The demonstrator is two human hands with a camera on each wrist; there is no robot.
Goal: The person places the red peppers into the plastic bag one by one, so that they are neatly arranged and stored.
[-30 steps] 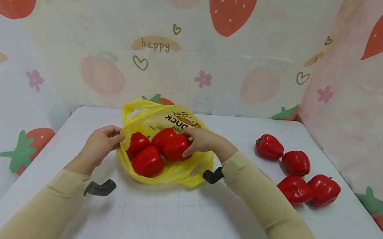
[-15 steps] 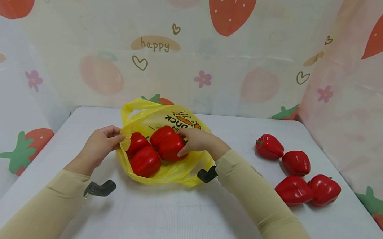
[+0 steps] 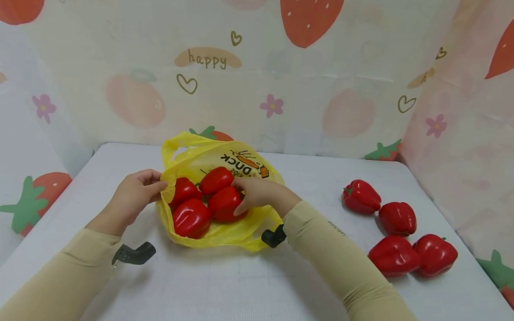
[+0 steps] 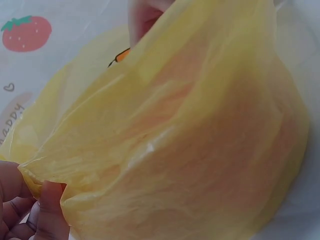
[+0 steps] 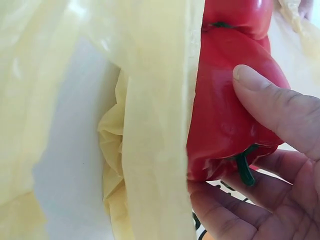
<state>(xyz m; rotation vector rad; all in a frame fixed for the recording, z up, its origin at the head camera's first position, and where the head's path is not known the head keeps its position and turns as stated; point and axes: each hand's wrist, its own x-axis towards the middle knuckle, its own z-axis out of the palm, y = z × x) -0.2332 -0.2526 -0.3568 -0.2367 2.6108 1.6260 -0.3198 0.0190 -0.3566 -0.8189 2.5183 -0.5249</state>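
Your right hand (image 3: 259,192) holds one red pepper (image 3: 224,205) to its left, stem (image 5: 244,170) facing the hand, inside the yellow bag (image 3: 231,234), which your left hand (image 3: 137,191) pinches.

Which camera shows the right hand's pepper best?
The right wrist view: the pepper is close up, its green stem showing. The head view shows it smaller, partly behind the right hand; the left wrist, only indistinct red through the yellow bag.

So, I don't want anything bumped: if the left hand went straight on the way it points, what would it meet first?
Beyond the bag edge it pinches, the left hand would probably meet the leftmost pepper inside, though depth is hard to judge.
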